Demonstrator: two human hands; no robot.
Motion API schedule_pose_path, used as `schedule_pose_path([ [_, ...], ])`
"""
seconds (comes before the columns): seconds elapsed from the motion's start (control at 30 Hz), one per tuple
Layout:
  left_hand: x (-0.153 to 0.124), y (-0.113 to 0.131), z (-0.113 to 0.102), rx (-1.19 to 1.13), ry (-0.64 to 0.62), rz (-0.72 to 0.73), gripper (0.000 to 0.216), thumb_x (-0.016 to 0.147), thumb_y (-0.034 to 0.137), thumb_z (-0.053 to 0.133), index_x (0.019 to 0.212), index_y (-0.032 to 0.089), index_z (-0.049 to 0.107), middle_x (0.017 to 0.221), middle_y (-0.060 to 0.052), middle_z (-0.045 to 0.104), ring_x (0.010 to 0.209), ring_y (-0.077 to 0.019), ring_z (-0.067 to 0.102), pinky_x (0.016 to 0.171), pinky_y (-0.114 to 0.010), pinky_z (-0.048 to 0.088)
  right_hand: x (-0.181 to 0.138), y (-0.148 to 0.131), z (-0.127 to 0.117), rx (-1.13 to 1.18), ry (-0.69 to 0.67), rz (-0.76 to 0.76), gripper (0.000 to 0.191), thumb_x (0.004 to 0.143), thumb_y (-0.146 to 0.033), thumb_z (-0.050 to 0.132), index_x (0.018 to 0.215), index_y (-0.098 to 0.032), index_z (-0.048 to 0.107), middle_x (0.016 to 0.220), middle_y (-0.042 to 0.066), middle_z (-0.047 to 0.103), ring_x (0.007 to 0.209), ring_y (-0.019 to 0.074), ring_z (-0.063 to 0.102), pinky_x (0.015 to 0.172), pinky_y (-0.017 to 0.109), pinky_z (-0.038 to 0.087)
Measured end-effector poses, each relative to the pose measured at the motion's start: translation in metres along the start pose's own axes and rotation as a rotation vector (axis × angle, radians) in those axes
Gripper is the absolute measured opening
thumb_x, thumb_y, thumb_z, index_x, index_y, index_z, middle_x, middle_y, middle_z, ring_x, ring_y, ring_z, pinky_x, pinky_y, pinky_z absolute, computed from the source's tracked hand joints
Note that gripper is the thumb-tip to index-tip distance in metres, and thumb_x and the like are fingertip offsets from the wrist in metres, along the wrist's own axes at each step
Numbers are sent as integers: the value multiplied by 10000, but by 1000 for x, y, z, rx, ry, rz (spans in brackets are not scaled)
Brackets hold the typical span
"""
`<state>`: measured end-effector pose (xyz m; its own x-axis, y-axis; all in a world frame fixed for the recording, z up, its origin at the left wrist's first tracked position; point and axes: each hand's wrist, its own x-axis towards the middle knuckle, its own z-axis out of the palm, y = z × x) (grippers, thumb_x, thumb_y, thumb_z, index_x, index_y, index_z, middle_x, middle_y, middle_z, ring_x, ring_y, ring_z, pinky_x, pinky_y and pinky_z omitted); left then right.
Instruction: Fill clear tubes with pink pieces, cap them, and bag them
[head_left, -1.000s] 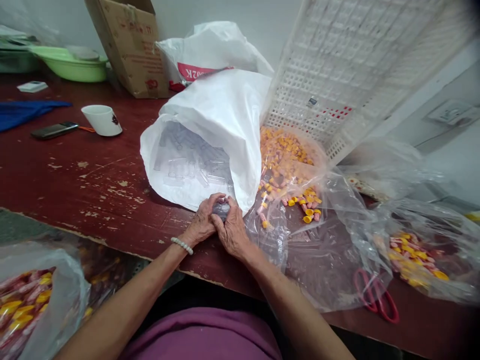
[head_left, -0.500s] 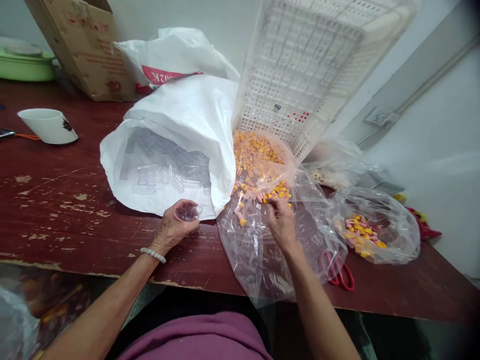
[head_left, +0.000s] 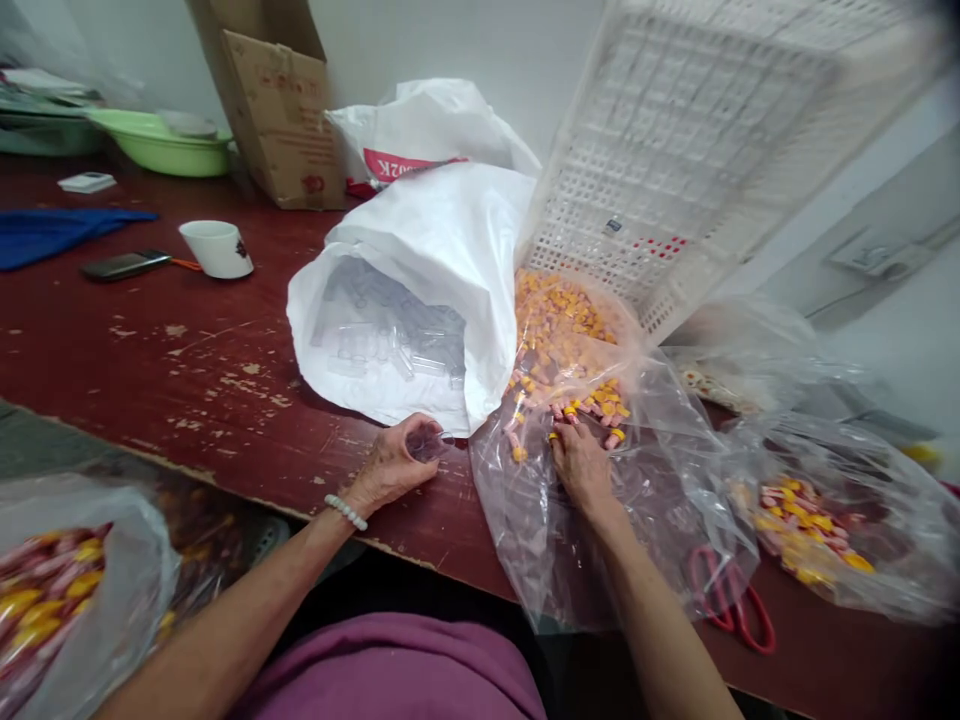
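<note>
My left hand (head_left: pixel 390 465) rests on the dark red table (head_left: pixel 187 370) with its fingers curled round a small clear plastic tube (head_left: pixel 429 443), just in front of a white bag (head_left: pixel 420 290) full of such tubes. My right hand (head_left: pixel 579 462) lies inside a clear plastic bag (head_left: pixel 600 500), fingertips among the pink and yellow small parts (head_left: pixel 570 350) heaped there; whether it holds one I cannot tell.
A white plastic crate (head_left: pixel 690 150) leans up behind the bags. Red scissors (head_left: pixel 727 600) and a second clear bag of parts (head_left: pixel 817 520) lie right. A cup (head_left: pixel 217 248), phone (head_left: pixel 124 265), blue cloth, green basin (head_left: pixel 165 145) and cardboard box (head_left: pixel 281 100) stand left.
My hands were together on a tube at the white bag. The right hand then left for the clear bag and now reaches into the pink and yellow parts; the left keeps the tube.
</note>
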<state>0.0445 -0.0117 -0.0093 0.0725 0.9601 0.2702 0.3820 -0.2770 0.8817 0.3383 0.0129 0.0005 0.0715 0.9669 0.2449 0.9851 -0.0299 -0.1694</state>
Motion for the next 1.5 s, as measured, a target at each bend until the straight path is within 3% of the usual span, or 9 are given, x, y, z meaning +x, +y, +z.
schedule_pose_path([
  [0.2, -6, 8, 0, -118, 13, -22, 328, 598, 106, 633, 915, 166, 573, 849, -26, 665, 753, -137, 634, 694, -242, 513, -14, -16, -7, 500, 255, 130, 309, 808, -402, 553, 978, -146, 589, 914, 107, 637, 825, 216, 593, 775, 395, 483],
  [0.27, -8, 12, 4, -153, -1, -42, 332, 591, 102, 633, 911, 166, 570, 846, -23, 666, 737, -134, 635, 680, -240, 513, -24, -33, -21, 758, 245, 166, 322, 789, -429, 591, 969, -164, 569, 856, 64, 648, 742, 179, 603, 715, 353, 500],
  [0.37, -11, 23, 9, -159, -41, -39, 342, 591, 107, 639, 920, 165, 568, 842, -23, 668, 705, -129, 633, 652, -233, 505, -43, -69, -44, 1031, 87, 7, 263, 799, -397, 609, 962, -197, 558, 843, 29, 661, 739, 155, 623, 679, 301, 506],
  [0.57, -17, 54, 7, 25, -188, 67, 270, 612, 114, 624, 874, 173, 598, 729, 17, 645, 616, -106, 577, 573, -205, 447, -59, -106, -64, 857, -49, -328, 102, 852, -274, 559, 937, -227, 593, 892, 20, 666, 777, 148, 630, 715, 292, 506],
  [0.77, -20, 58, 8, -84, -148, -25, 208, 633, 152, 627, 835, 158, 573, 706, 14, 631, 613, -105, 573, 578, -204, 448, -60, -91, -64, 804, 52, -343, 227, 857, -197, 486, 1071, -243, 548, 1165, 69, 565, 1083, 198, 545, 893, 381, 478],
  [0.97, -22, 47, 21, -163, -172, -70, 325, 519, 73, 629, 829, 151, 573, 729, 14, 620, 630, -119, 560, 583, -217, 440, -72, -91, -44, 525, 11, -515, 590, 622, 7, 402, 1146, -234, 530, 1257, 82, 472, 1187, 241, 431, 1018, 469, 375],
  [1.1, -18, 47, 29, -257, -149, -119, 345, 474, 64, 663, 786, 152, 545, 709, 28, 585, 628, -106, 521, 585, -212, 427, -73, -93, -38, 428, 28, -526, 601, 642, 0, 416, 1200, -206, 504, 1286, 103, 472, 1183, 269, 426, 1025, 493, 351],
  [1.3, -15, 62, 21, -445, -254, -371, 381, 462, 58, 653, 818, 145, 551, 646, 45, 570, 538, -89, 485, 483, -197, 370, -78, -90, -42, 736, -147, -532, 670, 697, -182, 633, 1308, -228, 362, 1325, 91, 436, 1263, 236, 394, 1077, 427, 329],
  [1.5, -16, 73, 19, -569, -307, -494, 390, 463, 23, 619, 831, 143, 568, 637, 44, 574, 540, -93, 489, 465, -199, 354, -81, -96, -22, 648, 68, -473, 813, 596, -336, 770, 1292, -202, 371, 1265, 115, 507, 1241, 291, 423, 1033, 456, 354],
])
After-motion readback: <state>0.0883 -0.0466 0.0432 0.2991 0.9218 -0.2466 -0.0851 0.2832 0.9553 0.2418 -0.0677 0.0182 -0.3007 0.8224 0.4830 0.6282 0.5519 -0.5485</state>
